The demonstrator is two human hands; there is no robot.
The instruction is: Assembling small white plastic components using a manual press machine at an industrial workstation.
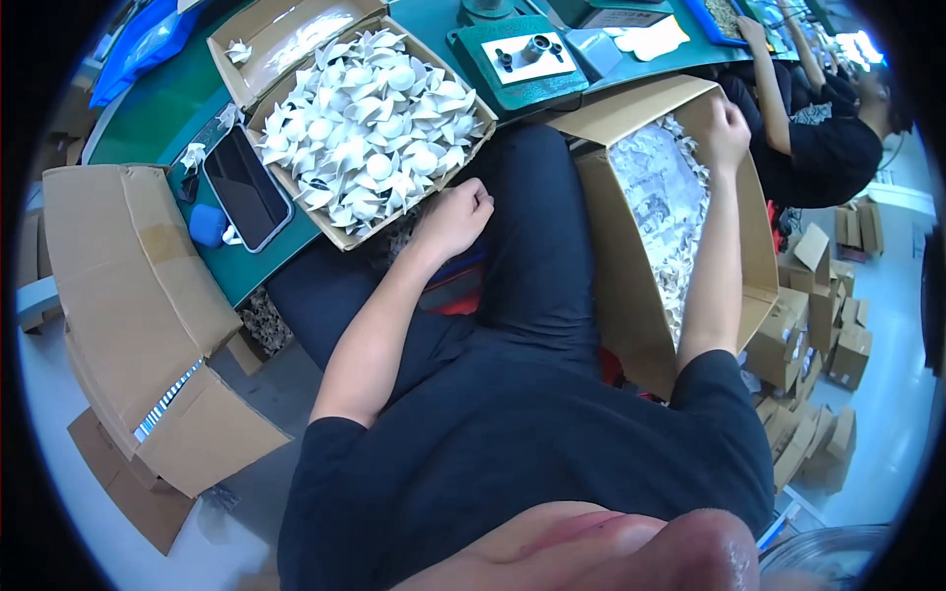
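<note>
My left hand [455, 219] is closed, fingers curled, at the near right edge of a shallow cardboard box [289, 192]. That box is heaped with white petal-shaped parts [370, 128]. Whatever the left fingers may hold is hidden. My right hand [727, 136] is raised over the far right side of a tall open carton [616, 246], its fingers closed as well. Anything inside that grip cannot be made out. Within the carton lie more small white parts [672, 286], partly covered by a clear plastic sheet [655, 182].
A green press-like fixture [517, 74] stands on the green table. Left of the parts box lie a phone [244, 187] and a blue case [207, 226]. An open carton [128, 256] stands at left. A co-worker [823, 148] sits at far right, near stacked cartons [788, 330].
</note>
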